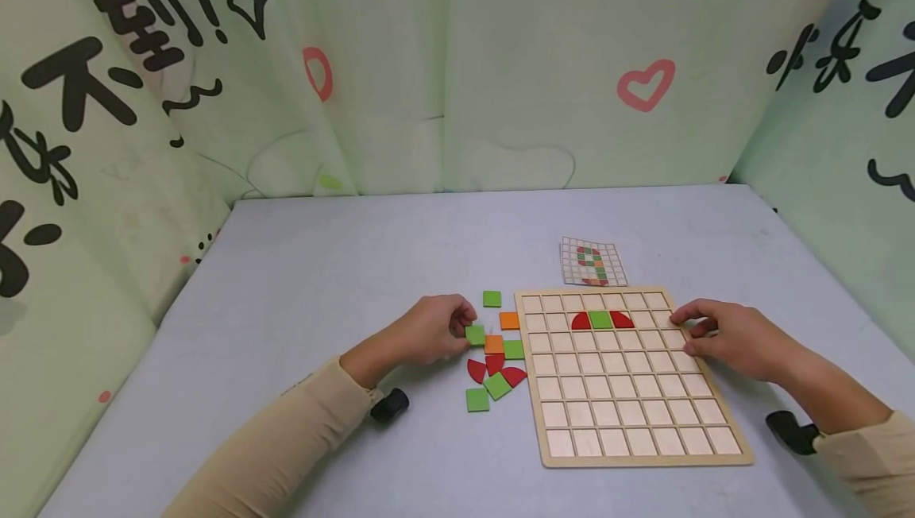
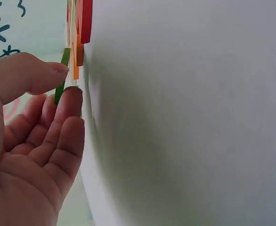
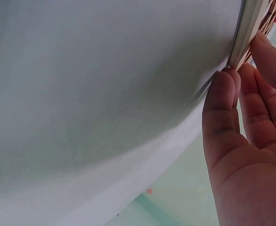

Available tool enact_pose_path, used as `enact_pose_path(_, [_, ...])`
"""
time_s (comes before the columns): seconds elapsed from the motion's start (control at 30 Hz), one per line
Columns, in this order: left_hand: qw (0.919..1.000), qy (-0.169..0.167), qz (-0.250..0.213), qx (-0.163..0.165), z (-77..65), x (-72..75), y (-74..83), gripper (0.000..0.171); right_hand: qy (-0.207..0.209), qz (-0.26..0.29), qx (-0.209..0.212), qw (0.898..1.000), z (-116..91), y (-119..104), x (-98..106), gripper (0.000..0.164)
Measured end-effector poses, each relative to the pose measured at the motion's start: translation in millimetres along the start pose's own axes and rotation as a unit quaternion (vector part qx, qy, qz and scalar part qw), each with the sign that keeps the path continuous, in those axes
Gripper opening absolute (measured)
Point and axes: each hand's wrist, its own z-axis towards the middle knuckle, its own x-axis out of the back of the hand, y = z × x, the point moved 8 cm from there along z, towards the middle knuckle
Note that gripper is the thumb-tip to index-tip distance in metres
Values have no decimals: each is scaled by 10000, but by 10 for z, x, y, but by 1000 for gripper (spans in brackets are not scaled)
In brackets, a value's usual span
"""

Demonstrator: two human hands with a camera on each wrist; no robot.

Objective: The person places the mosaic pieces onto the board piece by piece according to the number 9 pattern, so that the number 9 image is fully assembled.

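My left hand (image 1: pixel 438 329) pinches a green square tile (image 1: pixel 475 334) between thumb and fingertips; the left wrist view shows the tile (image 2: pixel 62 75) on edge by the thumb. The wooden grid board (image 1: pixel 636 458) lies to the right of the loose tiles. My right hand (image 1: pixel 739 341) holds the board's right edge, thumb on top and fingers against the side (image 3: pixel 246 35). In an upper row of the grid sit a red quarter-round tile (image 1: pixel 581 321), a green square (image 1: pixel 600 320) and another red quarter-round (image 1: pixel 622 320).
Left of the board lie loose orange squares (image 1: pixel 509 321), green squares (image 1: pixel 477 400) and red quarter-rounds (image 1: pixel 476 371), some touching. Behind the board is a pattern card (image 1: pixel 572 264) with a coloured grid. A printed curtain (image 1: pixel 500 65) surrounds the white table (image 1: pixel 343 256).
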Motion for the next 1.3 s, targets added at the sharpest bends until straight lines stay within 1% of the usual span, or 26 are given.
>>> enact_pose_path(0.27, [9998, -89, -88, 155, 10, -36, -31, 28, 2, -3, -36, 10000, 0, 1, -2, 35])
enact_pose_path(0.5, [9999, -59, -12, 104, 3, -33, -26, 26, 17, 2, -37, 10000, 3, 5, 5, 34])
enact_pose_path(0.8, [9999, -49, -134, 79, 4, -21, -28, 24, -9, 39, -44, 10000, 1, 12, 0, 35])
enact_pose_path(1.0, [9996, -87, -207, 167, 11, -36, -52, 25, -2, 26, -12, 10000, 2, 6, 1, 34])
enact_pose_path(1.13, [9997, -93, -164, 182, 12, -42, -47, 26, 10, 12, 1, 10000, 3, 5, 1, 34])
enact_pose_path(1.3, [9998, -26, 24, 206, 21, -46, -45, 27, 0, 9, -28, 10000, 2, 12, 1, 35])
